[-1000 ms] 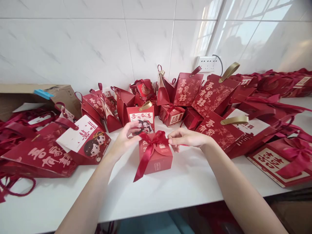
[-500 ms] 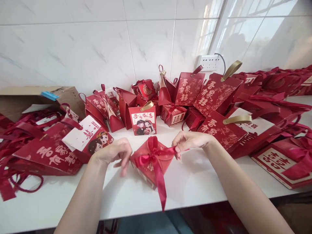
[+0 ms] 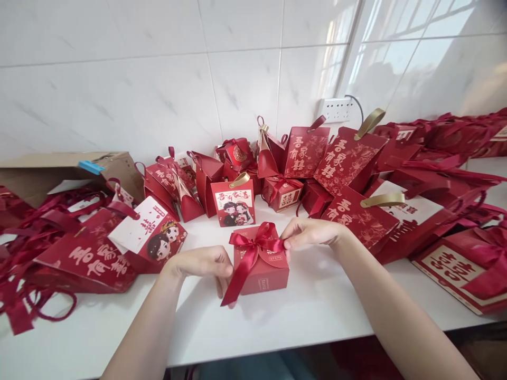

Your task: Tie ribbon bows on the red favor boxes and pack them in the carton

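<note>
A small red box (image 3: 264, 279) with a red ribbon bow (image 3: 255, 244) on its lid sits on the white table in front of me. My right hand (image 3: 307, 236) pinches the bow's right end at the box's upper right edge. At the left side of the box, my left hand (image 3: 209, 266) has its fingers closed beside the hanging ribbon tail; thumb and forefinger meet there, and what they grip is too small to make out. Just behind the box stands a bag with a printed couple (image 3: 234, 203) and a gold handle.
Red bags and boxes crowd the back, with a white-topped bag (image 3: 148, 229) and ribbon-tied packages on the left. A cardboard box (image 3: 119, 171) stands behind them. More red boxes (image 3: 461, 264) fill the right. The table's front edge (image 3: 317, 345) runs below my arms.
The small box has turned so its flat side faces me, and its ribbon tail now hangs to the left. My left hand has moved right, onto the box's left side, and its fingers have closed.
</note>
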The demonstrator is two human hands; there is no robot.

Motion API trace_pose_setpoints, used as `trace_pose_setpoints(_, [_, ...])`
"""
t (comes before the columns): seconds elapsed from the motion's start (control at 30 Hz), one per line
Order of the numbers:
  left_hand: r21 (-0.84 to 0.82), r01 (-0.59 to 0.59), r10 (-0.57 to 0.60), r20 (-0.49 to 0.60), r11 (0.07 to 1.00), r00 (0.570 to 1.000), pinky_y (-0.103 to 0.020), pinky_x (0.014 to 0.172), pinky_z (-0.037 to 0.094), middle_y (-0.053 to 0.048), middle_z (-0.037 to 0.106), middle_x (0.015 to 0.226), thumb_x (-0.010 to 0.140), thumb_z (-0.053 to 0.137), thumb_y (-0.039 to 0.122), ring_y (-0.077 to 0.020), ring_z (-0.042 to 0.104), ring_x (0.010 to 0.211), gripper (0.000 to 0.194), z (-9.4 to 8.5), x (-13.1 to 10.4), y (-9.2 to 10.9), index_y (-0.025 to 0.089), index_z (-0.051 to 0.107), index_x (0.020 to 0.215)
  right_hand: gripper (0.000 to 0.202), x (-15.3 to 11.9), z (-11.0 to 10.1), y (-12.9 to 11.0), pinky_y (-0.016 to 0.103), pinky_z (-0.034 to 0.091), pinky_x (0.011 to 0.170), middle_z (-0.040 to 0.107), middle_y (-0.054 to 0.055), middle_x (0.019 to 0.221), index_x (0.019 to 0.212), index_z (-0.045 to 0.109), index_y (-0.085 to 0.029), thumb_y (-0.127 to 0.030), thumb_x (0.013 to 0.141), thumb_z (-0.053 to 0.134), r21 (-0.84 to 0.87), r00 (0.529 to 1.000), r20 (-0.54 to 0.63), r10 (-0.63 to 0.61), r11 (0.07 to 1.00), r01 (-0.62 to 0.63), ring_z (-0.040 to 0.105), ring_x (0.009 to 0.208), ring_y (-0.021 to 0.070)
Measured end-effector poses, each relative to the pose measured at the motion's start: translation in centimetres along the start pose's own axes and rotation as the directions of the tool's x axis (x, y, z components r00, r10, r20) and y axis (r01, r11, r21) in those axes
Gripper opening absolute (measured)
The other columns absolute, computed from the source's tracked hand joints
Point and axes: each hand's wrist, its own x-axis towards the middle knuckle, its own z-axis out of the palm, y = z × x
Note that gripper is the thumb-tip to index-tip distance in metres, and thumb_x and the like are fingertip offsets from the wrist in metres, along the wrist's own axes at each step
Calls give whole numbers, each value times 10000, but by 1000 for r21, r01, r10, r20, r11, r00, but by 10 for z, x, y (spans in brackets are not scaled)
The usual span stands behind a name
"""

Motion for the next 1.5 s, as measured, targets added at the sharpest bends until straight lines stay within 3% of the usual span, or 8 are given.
trace_pose_setpoints(0.33, [-63,-170,164,-94,983,982,-308,543,469,-95,682,529,732,683,496,-225,655,558,354,1,-9,-2,165,718,613,335,1,-4,8,269,481,719,691,34,638,698,739,-129,-462,721,712,45,999,-46,21,999,-19,612,641,134])
trace_pose_setpoints(0.57, [-96,-527,463,-365,845,808,-302,449,334,2,333,231,642,699,479,-137,413,328,465,-12,-30,-22,210,492,325,356,-14,-13,7,339,454,603,570,25,479,478,613,-161,-468,587,758,207,923,-368,-114,958,200,559,520,176])
trace_pose_setpoints(0.63, [-92,-713,614,-440,695,655,-287,434,320,33,231,208,640,703,429,-104,326,299,526,-13,-39,-24,214,394,272,399,-19,-15,6,371,453,593,451,-18,405,412,502,-206,-497,590,708,196,857,-486,-170,935,297,473,457,155])
trace_pose_setpoints(0.77, [19,-968,582,-802,249,134,-237,479,366,46,325,339,594,730,328,-96,374,431,456,-11,-52,-15,204,389,316,480,-22,-16,-5,397,466,649,374,-19,431,410,272,-243,-511,705,540,142,681,-669,-299,847,512,446,498,163])
trace_pose_setpoints(0.83, [84,-975,466,-885,205,22,-257,562,442,20,468,482,577,696,319,-125,494,573,420,-10,-52,4,193,367,348,447,-17,-14,-18,394,484,714,549,26,565,424,297,-229,-468,711,543,149,584,-741,-332,766,625,558,659,197])
trace_pose_setpoints(1.13, [220,-864,485,-874,453,32,-266,603,494,-14,614,670,692,644,301,-128,560,611,170,12,-3,126,156,626,606,327,19,4,-114,366,495,825,728,64,835,763,743,-191,-490,764,610,199,614,-710,-344,739,643,655,824,214])
trace_pose_setpoints(1.4, [517,-501,640,-761,695,103,-335,954,443,-43,704,1074,823,593,364,-203,614,1016,344,18,1,118,226,664,1131,445,29,6,-117,368,493,873,741,85,960,922,755,-198,-578,795,559,40,632,-606,-482,776,630,670,910,227])
trace_pose_setpoints(1.5, [590,-451,671,-741,670,27,-347,926,464,-43,712,1011,831,568,360,-212,630,989,272,20,-12,116,206,699,1014,401,14,-1,-112,316,536,752,732,58,790,781,741,-193,-541,823,547,45,645,-582,-494,773,633,697,745,185])
